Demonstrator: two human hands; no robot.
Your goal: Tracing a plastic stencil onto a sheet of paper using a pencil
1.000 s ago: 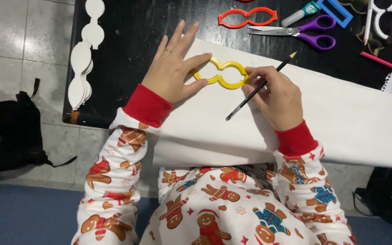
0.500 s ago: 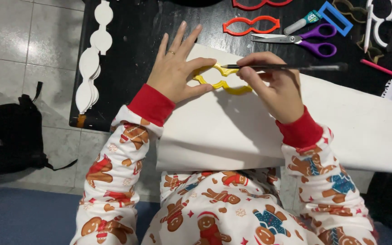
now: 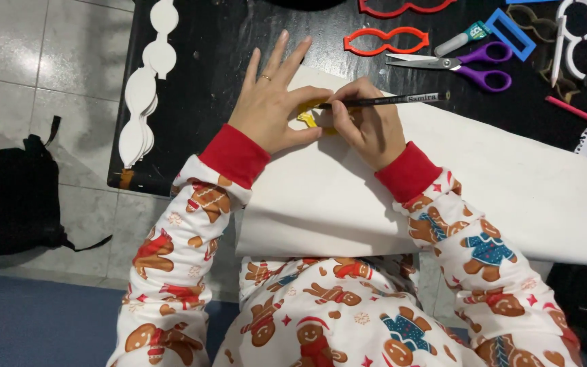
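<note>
The right hand (image 3: 368, 129) has its grip closed around a thin black pencil (image 3: 392, 100). The fingers pinch it near the tip, and the tip points left, down onto the small yellow plastic stencil (image 3: 309, 117). The pencil's long side lies almost flat, running left to right — its back end sticks out to the right, past the knuckles.

The yellow stencil sits just left of that grip, between the two hands. Most of it is hidden under the fingers, so only a small yellow bit shows.

The left hand (image 3: 273, 109) holds nothing. Its grip is open, fingers spread wide and flat, and it presses down on the stencil's left side. Both hands touch each other there, but the left hand lies more over the stencil.

Under it all is a big sheet of white paper (image 3: 348, 197), lying on the black worktop (image 3: 212, 61) and hanging over its near edge.

Farther out, at the top, lie a red plastic stencil (image 3: 386, 41) and purple-handled scissors (image 3: 456, 66). At the left edge of the worktop sits a stack of white cut-out paper shapes (image 3: 145, 88) — well apart from the hands.
</note>
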